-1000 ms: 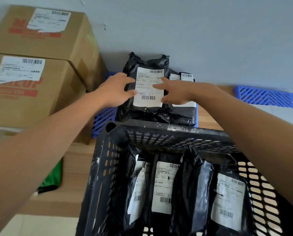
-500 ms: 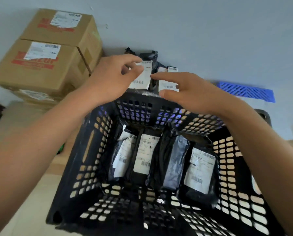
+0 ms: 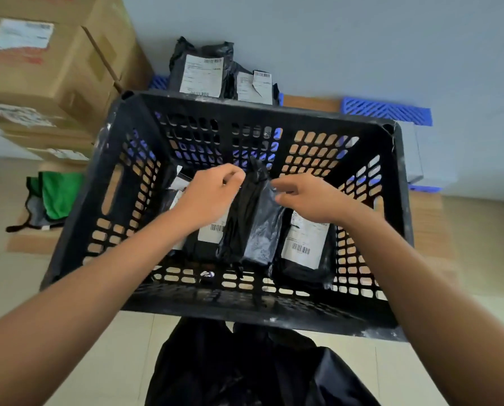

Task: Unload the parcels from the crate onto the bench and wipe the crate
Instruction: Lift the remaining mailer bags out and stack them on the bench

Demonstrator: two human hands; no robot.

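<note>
You are still unloading: your left hand (image 3: pixel 212 197) and right hand (image 3: pixel 306 197) seem to pinch the black parcel (image 3: pixel 252 224) in the crate (image 3: pixel 245 312). Lift it next.

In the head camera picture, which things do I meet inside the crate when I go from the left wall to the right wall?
Left wall of the crate → left hand over a labelled parcel → black parcel without visible label → right hand → parcel with white label → right wall.

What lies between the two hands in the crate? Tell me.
Head view: the upright unlabelled black parcel, between the left hand and right hand.
</note>
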